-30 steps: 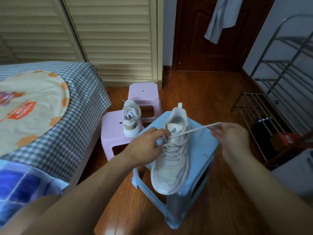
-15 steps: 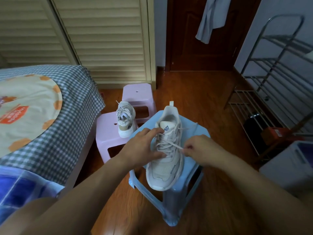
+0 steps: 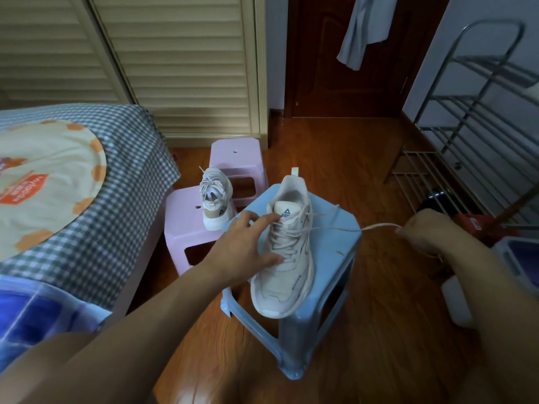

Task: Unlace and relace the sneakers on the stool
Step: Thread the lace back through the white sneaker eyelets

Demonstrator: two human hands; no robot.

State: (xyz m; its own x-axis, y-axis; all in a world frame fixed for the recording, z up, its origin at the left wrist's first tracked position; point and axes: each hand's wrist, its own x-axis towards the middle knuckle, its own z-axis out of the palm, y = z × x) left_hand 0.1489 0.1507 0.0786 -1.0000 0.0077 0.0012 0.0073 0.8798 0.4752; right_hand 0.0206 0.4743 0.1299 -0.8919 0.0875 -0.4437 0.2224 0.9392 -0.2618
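Observation:
A cream sneaker [image 3: 287,266] lies toe toward me on the blue stool [image 3: 335,246]. My left hand [image 3: 248,246] rests on its left side, with the forefinger on the tongue and the thumb against the side. Out to the right of the stool, my right hand [image 3: 425,228] pinches the end of the shoelace [image 3: 350,228], which runs taut from the eyelets. A loose lace end lies on the stool beside the shoe. The second cream sneaker [image 3: 215,196] stands laced on the nearer pink stool [image 3: 186,220].
A second pink stool [image 3: 236,153] stands behind the first. A bed with a checked cover [image 3: 116,170] fills the left. A metal rack [image 3: 472,135] and a dark object on the floor stand at the right. Louvred doors and a brown door lie beyond.
My right hand has drawn the lace out to the right, away from the shoe. My left hand stays on the sneaker.

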